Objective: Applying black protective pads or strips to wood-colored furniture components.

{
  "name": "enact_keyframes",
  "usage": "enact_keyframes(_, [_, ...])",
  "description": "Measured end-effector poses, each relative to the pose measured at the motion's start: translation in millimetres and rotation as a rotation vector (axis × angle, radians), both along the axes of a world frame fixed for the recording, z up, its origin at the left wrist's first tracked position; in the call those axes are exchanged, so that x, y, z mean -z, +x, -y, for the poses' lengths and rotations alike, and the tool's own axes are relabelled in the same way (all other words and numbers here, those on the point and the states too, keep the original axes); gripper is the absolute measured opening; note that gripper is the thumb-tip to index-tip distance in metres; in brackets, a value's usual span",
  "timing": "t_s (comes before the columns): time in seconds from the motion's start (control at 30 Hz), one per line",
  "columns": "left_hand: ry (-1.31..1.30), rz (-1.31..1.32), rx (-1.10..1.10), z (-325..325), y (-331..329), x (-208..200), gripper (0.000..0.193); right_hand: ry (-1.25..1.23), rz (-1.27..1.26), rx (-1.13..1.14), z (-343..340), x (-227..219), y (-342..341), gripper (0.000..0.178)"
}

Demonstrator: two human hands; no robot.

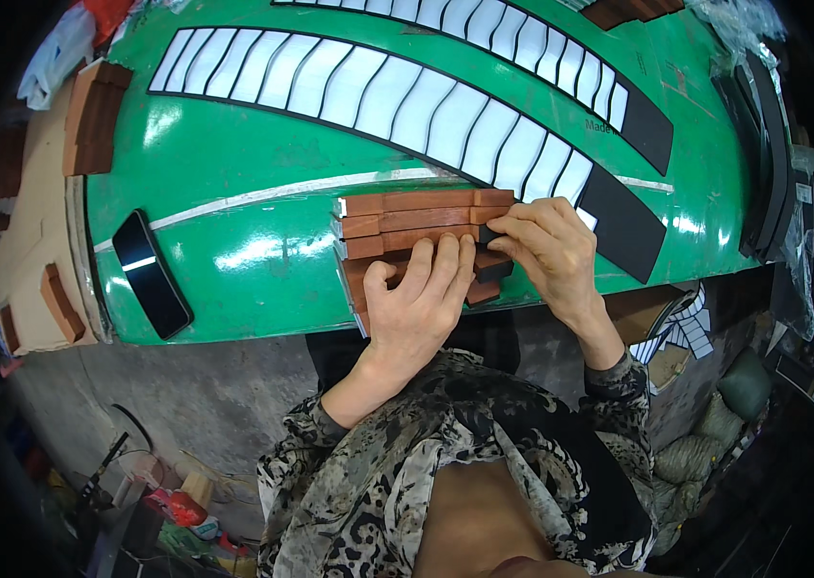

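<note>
A stack of reddish-brown wooden blocks (426, 220) with stepped outlines lies at the near edge of the green table. Pale edges show at the blocks' left ends. My left hand (416, 289) is closed on the near blocks, its fingertips pressed along their near side and its thumb bent at the left. At the stack's right end, my right hand (551, 252) pinches a small black piece (487, 234) against a block. Whether that piece is fixed to the wood, I cannot tell. More blocks lie beneath my hands, partly hidden.
Two long curved black strips (626, 226) carrying white segments lie beyond the stack on the green table (262, 183). A black phone (152, 275) lies at left, near cardboard (36, 231) and more wooden blocks (94, 116). Dark curved pieces in plastic (768, 164) stand at right.
</note>
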State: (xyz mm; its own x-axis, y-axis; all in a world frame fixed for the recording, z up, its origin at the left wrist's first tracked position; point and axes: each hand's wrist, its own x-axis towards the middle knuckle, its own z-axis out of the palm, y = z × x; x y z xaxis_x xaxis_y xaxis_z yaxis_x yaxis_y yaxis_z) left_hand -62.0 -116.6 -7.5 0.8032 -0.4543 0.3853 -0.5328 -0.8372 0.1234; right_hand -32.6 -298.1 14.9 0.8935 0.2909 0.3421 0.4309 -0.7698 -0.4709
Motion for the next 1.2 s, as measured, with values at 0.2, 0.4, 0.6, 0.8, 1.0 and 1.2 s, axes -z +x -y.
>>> enact_keyframes(0.2, [-0.016,0.005,0.000,1,-1,1,0.042,0.048,-0.014,-0.003,1,6,-2,0.028])
enact_keyframes(0.4, [-0.030,0.015,0.000,1,0,0,0.042,0.089,-0.016,-0.015,5,10,-3,0.030])
enact_keyframes(0.6, [-0.037,0.012,-0.001,2,1,-1,0.040,0.058,0.002,-0.041,6,8,-2,0.031])
enact_keyframes(0.8, [-0.032,0.022,0.005,2,0,1,0.033,-0.005,0.038,-0.051,5,6,-4,0.031])
enact_keyframes(1.0, [-0.044,0.026,0.002,2,0,1,0.041,-0.037,0.069,-0.061,4,7,-5,0.032])
enact_keyframes(1.2, [-0.053,0.035,0.003,2,0,1,0.041,-0.022,0.068,-0.076,3,7,-4,0.031])
